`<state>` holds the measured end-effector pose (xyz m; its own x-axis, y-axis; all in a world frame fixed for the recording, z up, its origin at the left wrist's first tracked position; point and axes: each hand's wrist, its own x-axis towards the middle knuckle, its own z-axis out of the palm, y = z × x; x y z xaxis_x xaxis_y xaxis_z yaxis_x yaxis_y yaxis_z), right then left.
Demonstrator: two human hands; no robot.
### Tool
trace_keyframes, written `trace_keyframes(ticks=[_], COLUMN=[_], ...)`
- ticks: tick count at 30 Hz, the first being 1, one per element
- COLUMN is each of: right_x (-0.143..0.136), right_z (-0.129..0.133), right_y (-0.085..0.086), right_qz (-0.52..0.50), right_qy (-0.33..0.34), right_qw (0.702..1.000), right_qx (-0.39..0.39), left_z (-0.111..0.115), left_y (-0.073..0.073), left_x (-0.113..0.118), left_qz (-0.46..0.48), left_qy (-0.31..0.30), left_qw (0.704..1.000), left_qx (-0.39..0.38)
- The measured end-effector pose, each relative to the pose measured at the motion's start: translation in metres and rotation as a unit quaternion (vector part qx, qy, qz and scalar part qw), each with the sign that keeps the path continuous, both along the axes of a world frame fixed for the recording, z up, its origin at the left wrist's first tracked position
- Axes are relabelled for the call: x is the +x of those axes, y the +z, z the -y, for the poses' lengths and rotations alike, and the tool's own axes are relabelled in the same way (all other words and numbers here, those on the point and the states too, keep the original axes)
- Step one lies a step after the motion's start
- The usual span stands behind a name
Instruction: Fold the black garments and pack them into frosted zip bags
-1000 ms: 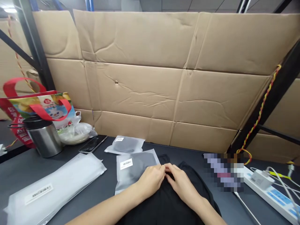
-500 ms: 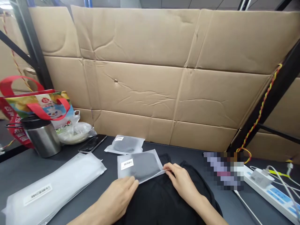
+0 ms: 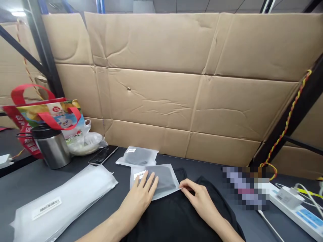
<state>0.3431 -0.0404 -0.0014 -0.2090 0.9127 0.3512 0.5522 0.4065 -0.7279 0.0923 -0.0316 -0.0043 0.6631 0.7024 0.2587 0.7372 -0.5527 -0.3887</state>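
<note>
A frosted plastic bag (image 3: 165,179) with a barcode label and something dark inside lies in front of me. My left hand (image 3: 142,191) rests flat on it with fingers spread, partly covering the label. At the bag's near right corner, my right hand (image 3: 198,195) pinches the edge between thumb and fingers. Black fabric (image 3: 174,218) is spread under both hands and the bag's near edge. Just behind lies a second frosted bag (image 3: 137,156), also labelled and dark inside.
A stack of larger frosted bags (image 3: 68,198) lies at left. Behind it are a steel tumbler (image 3: 54,151), a phone (image 3: 103,155), a clear plastic bag (image 3: 87,143) and a colourful tote (image 3: 60,116). A power strip (image 3: 285,201) with cables stands at right. Cardboard (image 3: 156,84) walls the back.
My left hand has moved from the bag's near left edge onto its top, fingers now spread. The bag lies flatter. My right hand keeps the corner. The view has shifted slightly.
</note>
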Motion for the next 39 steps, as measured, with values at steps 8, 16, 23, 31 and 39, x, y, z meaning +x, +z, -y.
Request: trace_keyframes(ticks=[8,16,23,31,39], right_x=[0.004,0.000,-0.006,-0.001,0.013], right_z=[-0.006,-0.003,0.012,0.022,-0.041], right_y=[-0.005,-0.002,0.008,0.023,0.003], right_qz=[-0.087,-0.029,0.186,0.183,0.126], right_qy=[-0.013,-0.015,0.098,0.104,-0.079], right_qw=[0.995,0.999,0.978,0.977,0.986], right_qx=[-0.039,-0.007,0.008,-0.023,0.075], left_z=[-0.075,-0.119,-0.143,-0.083,-0.053], left_y=[0.058,0.045,0.029,0.027,0.005], left_x=[-0.053,-0.094,-0.066,-0.059,-0.055], left_qz=[0.173,0.154,0.209,0.269,0.285], left_qy=[-0.058,-0.029,0.028,-0.001,-0.004], left_qw=[0.983,0.976,0.965,0.958,0.951], left_qx=[-0.010,-0.151,-0.157,-0.097,-0.117])
